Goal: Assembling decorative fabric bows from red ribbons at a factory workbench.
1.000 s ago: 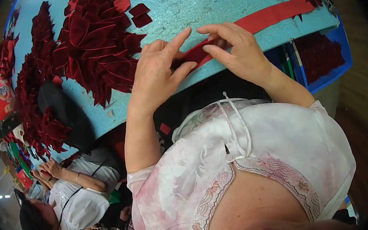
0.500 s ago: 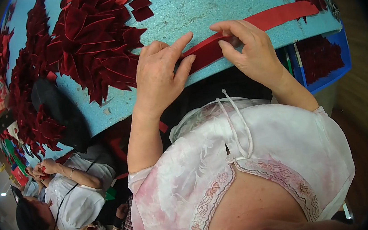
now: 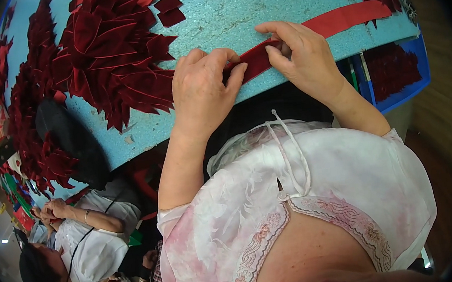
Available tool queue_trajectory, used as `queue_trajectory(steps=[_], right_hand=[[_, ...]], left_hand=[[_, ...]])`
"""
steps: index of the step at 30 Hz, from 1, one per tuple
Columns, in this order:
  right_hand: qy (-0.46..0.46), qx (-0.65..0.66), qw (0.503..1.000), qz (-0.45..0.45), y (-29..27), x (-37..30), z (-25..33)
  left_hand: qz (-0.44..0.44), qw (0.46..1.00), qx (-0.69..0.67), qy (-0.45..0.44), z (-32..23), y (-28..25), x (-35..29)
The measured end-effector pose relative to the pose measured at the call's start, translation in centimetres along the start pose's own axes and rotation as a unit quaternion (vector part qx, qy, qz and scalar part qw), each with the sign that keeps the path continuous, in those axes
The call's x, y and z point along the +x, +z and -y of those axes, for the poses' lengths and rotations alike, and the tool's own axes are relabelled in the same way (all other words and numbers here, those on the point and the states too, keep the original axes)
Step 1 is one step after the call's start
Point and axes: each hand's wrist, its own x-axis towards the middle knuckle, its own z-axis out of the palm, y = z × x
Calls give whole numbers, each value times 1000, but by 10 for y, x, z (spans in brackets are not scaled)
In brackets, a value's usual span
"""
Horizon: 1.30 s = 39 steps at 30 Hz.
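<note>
A long red ribbon (image 3: 256, 63) lies along the near edge of the table, dark velvet between my hands and brighter, smoother red toward its right end. My left hand (image 3: 203, 85) is closed over its left part, thumb and bent forefinger pinching at the cloth. My right hand (image 3: 305, 58) grips the ribbon farther along, its thumb below and fingers curled at the upper edge, forefinger raised. Just left of my left hand, a big cluster of pointed dark red velvet petals (image 3: 106, 49) spreads on the table; how it meets the ribbon is hidden by that hand.
Loose red cloth squares (image 3: 170, 10) lie on the blue table (image 3: 213, 21). A blue bin (image 3: 398, 76) with dark red pieces sits at the right. To the left are more petal strands, a black rounded object (image 3: 72, 143) and a co-worker in white (image 3: 91, 243), hands busy.
My left hand has shifted slightly right along the ribbon, its forefinger bending down toward the thumb. The petal cluster has slid a little left. My right hand has barely moved.
</note>
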Motion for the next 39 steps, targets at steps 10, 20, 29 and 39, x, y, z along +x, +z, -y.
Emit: queue_trajectory(steps=[10,20,29,39], right_hand=[[-6,-10,1000,7,0,2,-1],[-10,-7,1000,13,-1,1,0],[11,33,997,-73,-25,-2,-16],[-182,-100,969,131,4,-37,0]], left_hand=[[-45,998,50,-4,1,-13,-10],[-38,986,118,110,-13,-9,-35],[65,978,179,82,-12,2,-48],[81,975,194,75,-13,-3,-54]])
